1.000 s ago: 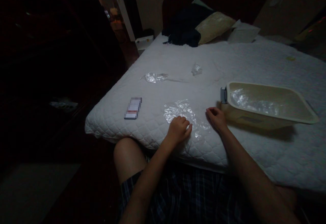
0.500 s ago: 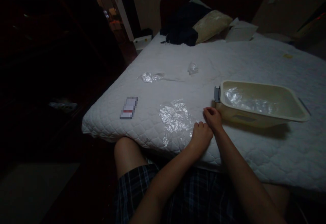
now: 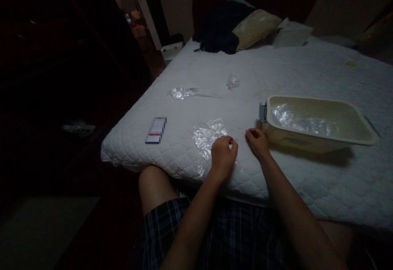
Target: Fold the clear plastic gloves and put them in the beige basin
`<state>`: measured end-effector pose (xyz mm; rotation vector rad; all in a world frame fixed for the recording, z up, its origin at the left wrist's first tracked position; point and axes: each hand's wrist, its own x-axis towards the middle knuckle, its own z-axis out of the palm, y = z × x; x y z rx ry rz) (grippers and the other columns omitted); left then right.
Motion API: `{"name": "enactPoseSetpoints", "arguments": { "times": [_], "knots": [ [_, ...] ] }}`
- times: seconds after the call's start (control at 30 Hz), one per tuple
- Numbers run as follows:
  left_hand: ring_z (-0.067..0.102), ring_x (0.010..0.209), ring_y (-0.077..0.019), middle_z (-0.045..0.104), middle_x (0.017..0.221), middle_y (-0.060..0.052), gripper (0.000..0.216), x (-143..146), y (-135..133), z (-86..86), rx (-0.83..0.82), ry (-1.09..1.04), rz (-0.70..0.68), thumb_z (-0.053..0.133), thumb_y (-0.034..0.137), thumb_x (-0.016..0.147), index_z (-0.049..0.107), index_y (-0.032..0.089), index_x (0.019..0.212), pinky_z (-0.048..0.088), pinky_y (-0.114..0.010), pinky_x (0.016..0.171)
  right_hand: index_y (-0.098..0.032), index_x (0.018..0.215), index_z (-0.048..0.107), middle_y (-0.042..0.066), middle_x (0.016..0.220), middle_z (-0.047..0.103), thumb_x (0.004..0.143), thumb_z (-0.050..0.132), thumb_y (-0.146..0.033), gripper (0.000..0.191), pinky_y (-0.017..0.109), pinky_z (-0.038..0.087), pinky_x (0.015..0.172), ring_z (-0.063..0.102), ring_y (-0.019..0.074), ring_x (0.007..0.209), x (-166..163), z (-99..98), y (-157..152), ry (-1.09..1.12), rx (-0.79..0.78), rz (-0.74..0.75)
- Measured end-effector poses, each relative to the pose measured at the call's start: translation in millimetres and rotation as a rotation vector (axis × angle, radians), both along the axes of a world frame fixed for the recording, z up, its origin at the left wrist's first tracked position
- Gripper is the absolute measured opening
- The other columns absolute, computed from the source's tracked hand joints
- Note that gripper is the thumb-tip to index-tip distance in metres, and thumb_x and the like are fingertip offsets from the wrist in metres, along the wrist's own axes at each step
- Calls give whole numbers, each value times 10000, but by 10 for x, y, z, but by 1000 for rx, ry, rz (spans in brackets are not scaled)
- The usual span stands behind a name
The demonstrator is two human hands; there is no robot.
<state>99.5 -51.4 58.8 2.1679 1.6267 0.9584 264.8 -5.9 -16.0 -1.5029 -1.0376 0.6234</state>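
Observation:
A crinkled clear plastic bag (image 3: 204, 139) lies flat on the white quilted bed cover near its front edge. My left hand (image 3: 223, 155) is curled in front of and over the right part of this plastic, thumb and fingers closed together. Whatever it may hold is hidden or too small to name. A short gap to the right, my right hand (image 3: 257, 141) has its fingertips pinched together, and I cannot make out anything in them. It is beside the near left corner of a cream plastic bin (image 3: 310, 142), which has a grey latch and clear shiny plastic inside.
Two more crumpled clear plastic pieces, a long one (image 3: 182, 93) and a small one (image 3: 233, 81), lie farther back. A phone-like pixelated object (image 3: 156, 130) is on the left. Dark clothing (image 3: 219, 32), a beige pillow (image 3: 258, 28) and a white box (image 3: 293, 35) stand near the headboard.
My left hand has moved left, away from my right hand and over the flat plastic. My right hand stays almost in place beside the bin.

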Motion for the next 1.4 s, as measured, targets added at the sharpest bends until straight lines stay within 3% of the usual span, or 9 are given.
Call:
{"name": "enactPoseSetpoints", "arguments": {
  "times": [0.27, 0.5, 0.67, 0.8, 1.0, 1.27, 1.4],
  "knots": [
    [569, 679, -119, 638, 752, -10, 190, -372, 104, -119, -159, -202, 179, 432, 250, 810, 605, 184, 769, 379, -206, 624, -173, 760, 598, 20, 675, 590, 704, 583, -413, 247, 282, 445, 587, 535, 144, 608, -115, 162, -81, -95, 68, 31],
    [590, 703, -131, 658, 776, -25, 207, -371, 105, -176, -221, -207, 210, 424, 259, 815, 617, 187, 801, 387, -208, 641, -192, 1020, 587, 75, 1027, 630, 702, 541, -264, 330, 264, 437, 545, 520, 97, 560, -291, 335, -154, 69, -95, 500],
    [586, 700, -131, 655, 767, -18, 218, -371, 92, -165, -212, -190, 182, 408, 262, 821, 613, 191, 795, 392, -210, 644, -186, 1036, 598, 66, 949, 640, 665, 547, -221, 376, 295, 448, 647, 561, 141, 698, -265, 302, -118, 10, -105, 641],
    [586, 702, -129, 656, 769, -19, 230, -395, 86, -158, -213, -159, 190, 399, 261, 826, 615, 191, 791, 391, -210, 638, -194, 940, 643, 59, 903, 607, 675, 577, -298, 292, 320, 443, 730, 555, 170, 798, -232, 265, -118, -115, -88, 660],
    [598, 717, -138, 665, 776, -32, 230, -454, 90, -159, -198, -133, 201, 408, 254, 822, 627, 190, 795, 392, -216, 642, -195, 801, 608, 49, 821, 569, 700, 581, -359, 195, 307, 444, 693, 527, 162, 741, -242, 239, -161, -167, -141, 669],
    [607, 722, -146, 671, 792, -44, 262, -505, 99, -260, -196, -48, 205, 388, 246, 840, 641, 187, 802, 390, -223, 634, -188, 767, 598, 45, 773, 583, 675, 601, -438, 266, 307, 442, 665, 526, 163, 726, -198, 316, -168, -84, -196, 695],
    [610, 763, -155, 673, 837, -49, 260, -498, 95, -279, -189, 10, 197, 391, 242, 846, 640, 193, 904, 406, -232, 667, -184, 750, 583, 35, 747, 574, 689, 594, -436, 259, 291, 431, 628, 521, 154, 691, -212, 266, -171, -98, -192, 661]
  ]
}}
